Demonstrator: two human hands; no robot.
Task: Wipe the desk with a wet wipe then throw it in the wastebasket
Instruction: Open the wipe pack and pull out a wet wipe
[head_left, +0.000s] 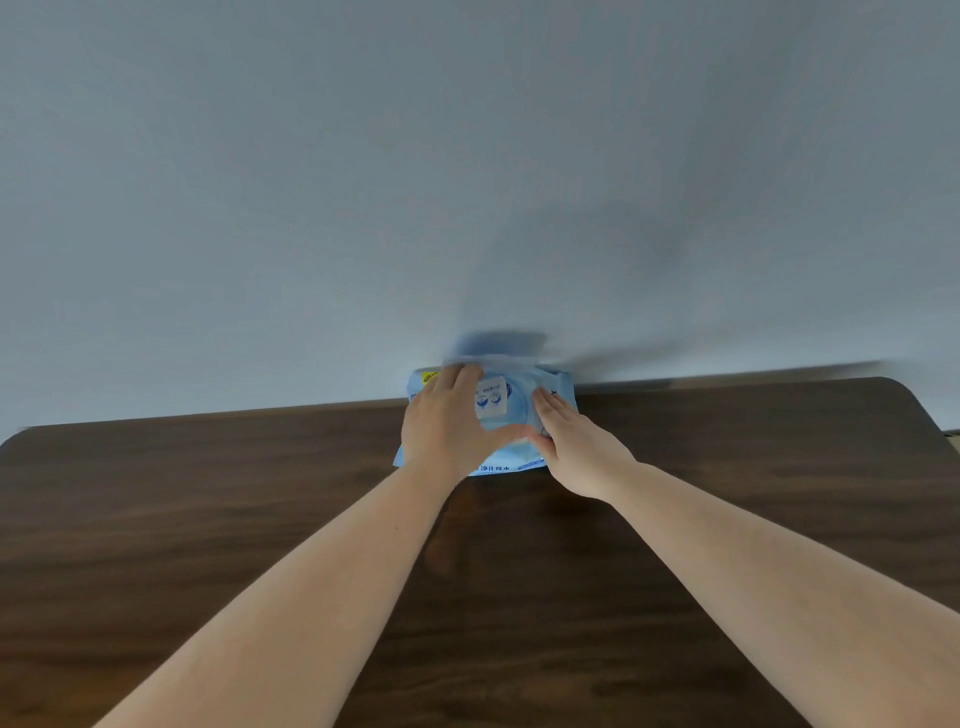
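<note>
Head view shows a dark wooden desk (208, 519) against a pale wall (311, 182), with a light blue pack of wet wipes (493, 405) lying at the far edge, close to the wall. Both hands are on the pack. Left hand (447, 421) lies spread over its left part, pressing it down, thumb reaching across toward the flap. Right hand (571, 447) rests on the right part with fingers extended; whether it pinches the flap or a wipe I cannot tell. No loose wipe is visible, so the task seems barely begun: pulling a wipe, wiping the desk and binning it all remain. No wastebasket is in view
</note>
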